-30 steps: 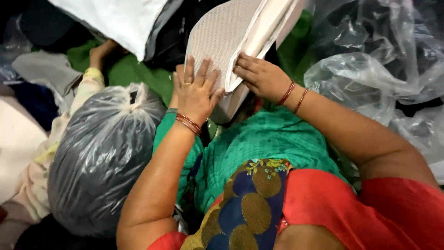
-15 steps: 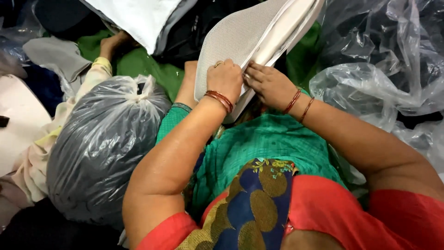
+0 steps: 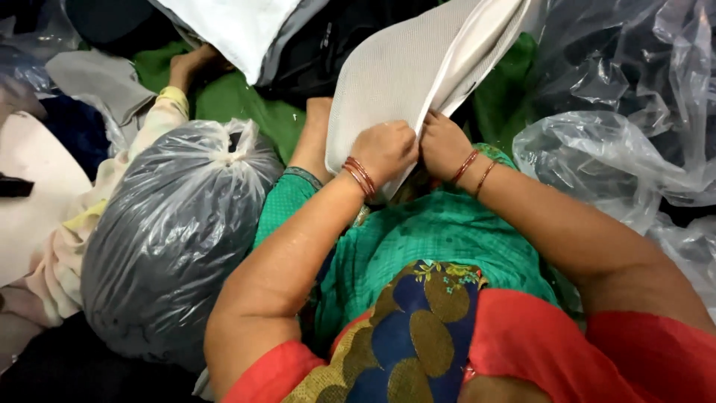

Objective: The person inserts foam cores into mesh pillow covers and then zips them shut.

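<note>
A stack of white mesh-textured fabric pieces leans from my lap up toward the top of the view. My left hand is closed on the lower edge of the front piece. Right beside it, my right hand pinches the edges of the layers behind. The two hands touch each other at the bottom corner of the stack. Red bangles sit on both wrists. Under my arms lies my green garment.
A knotted clear plastic bag of dark cloth stands at my left. Crumpled clear plastic bags fill the right. Another person's foot and pale trouser leg rest on green cloth at upper left, by a white fabric piece.
My left hand went from flat and spread on the front fabric piece to closed on its lower edge beside my right hand. The view shifted slightly closer.
</note>
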